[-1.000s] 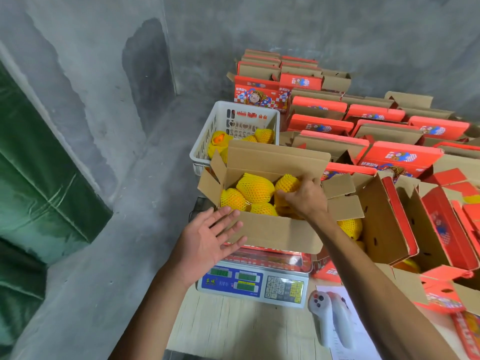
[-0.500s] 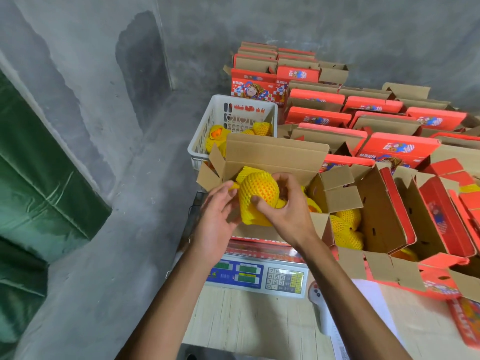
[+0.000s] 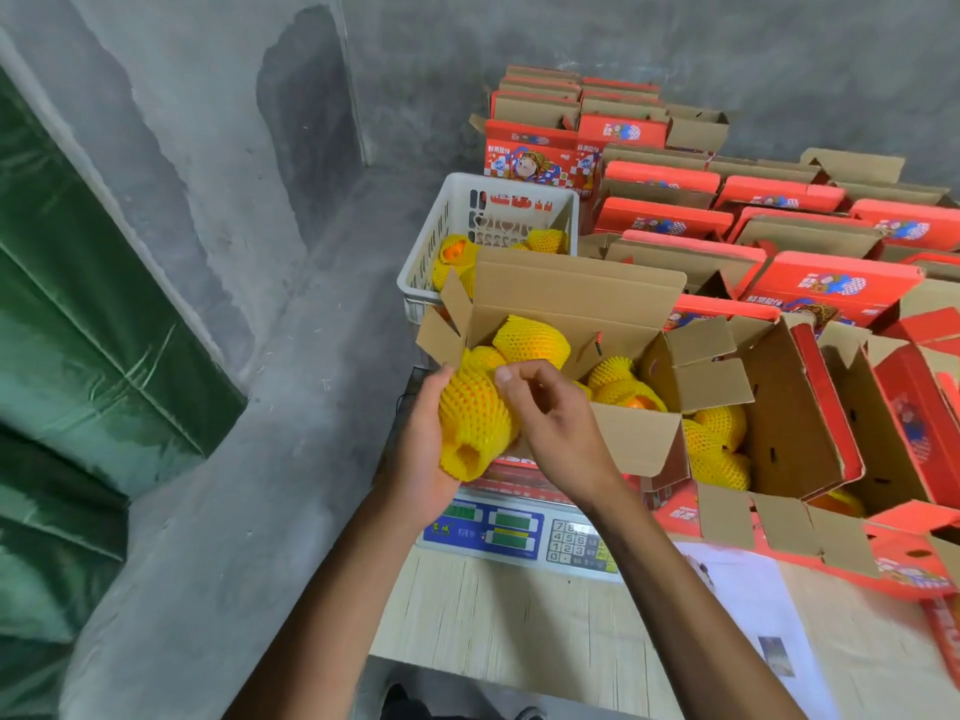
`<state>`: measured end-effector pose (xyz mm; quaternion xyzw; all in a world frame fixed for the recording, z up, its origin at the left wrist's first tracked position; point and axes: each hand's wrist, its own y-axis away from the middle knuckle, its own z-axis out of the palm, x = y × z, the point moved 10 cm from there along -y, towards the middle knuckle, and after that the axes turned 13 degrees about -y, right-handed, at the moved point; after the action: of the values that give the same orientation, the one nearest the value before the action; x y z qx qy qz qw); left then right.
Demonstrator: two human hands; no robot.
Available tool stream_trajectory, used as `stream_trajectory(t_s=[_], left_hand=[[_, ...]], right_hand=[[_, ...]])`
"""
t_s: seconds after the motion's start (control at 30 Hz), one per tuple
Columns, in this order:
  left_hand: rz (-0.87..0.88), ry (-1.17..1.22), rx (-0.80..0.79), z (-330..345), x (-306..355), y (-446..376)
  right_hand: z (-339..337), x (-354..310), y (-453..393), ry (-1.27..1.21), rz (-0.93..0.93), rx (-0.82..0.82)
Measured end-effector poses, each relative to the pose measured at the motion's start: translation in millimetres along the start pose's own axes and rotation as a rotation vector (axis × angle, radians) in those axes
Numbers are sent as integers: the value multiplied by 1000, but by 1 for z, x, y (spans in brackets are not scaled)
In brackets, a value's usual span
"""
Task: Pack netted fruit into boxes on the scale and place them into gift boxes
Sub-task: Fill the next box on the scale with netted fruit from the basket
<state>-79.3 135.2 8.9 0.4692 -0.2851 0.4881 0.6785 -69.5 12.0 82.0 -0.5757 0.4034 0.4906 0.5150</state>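
An open cardboard box (image 3: 636, 444) sits on the scale (image 3: 519, 532) with several yellow-netted fruits inside. My left hand (image 3: 421, 449) holds one netted fruit (image 3: 475, 418) at the box's near left corner, above the scale. My right hand (image 3: 550, 423) is just right of that fruit with curled fingers, its fingertips touching the net's top. Another netted fruit (image 3: 530, 337) lies in the box behind them. An open red gift box (image 3: 810, 407) to the right holds more netted fruit (image 3: 717, 449).
A white plastic crate (image 3: 457, 220) with netted fruit stands behind the box. Rows of red gift boxes (image 3: 831, 283) fill the back and right. A white paper sheet (image 3: 748, 605) lies on the wooden table (image 3: 509, 615). Concrete floor and a green sheet (image 3: 78, 356) are at left.
My right hand lifted a netted fruit out of the box and passed it to my left hand, which now holds it lower and further left. The view shifted slightly.
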Motion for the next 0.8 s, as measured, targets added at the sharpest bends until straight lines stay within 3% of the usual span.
stream_trajectory(t_s=[0.23, 0.33, 0.53, 0.67, 0.8], left_hand=[[-118, 123, -204, 7, -2, 21], [-142, 173, -236, 8, -4, 28], [-173, 458, -114, -13, -5, 30], [-149, 458, -6, -41, -1, 31], [25, 311, 92, -69, 7, 30]], right_hand=[[2, 18, -11, -131, 77, 72], [9, 25, -13, -96, 103, 27], [0, 18, -7, -119, 58, 100], [-6, 21, -6, -123, 91, 114], [-12, 26, -8, -80, 106, 144]])
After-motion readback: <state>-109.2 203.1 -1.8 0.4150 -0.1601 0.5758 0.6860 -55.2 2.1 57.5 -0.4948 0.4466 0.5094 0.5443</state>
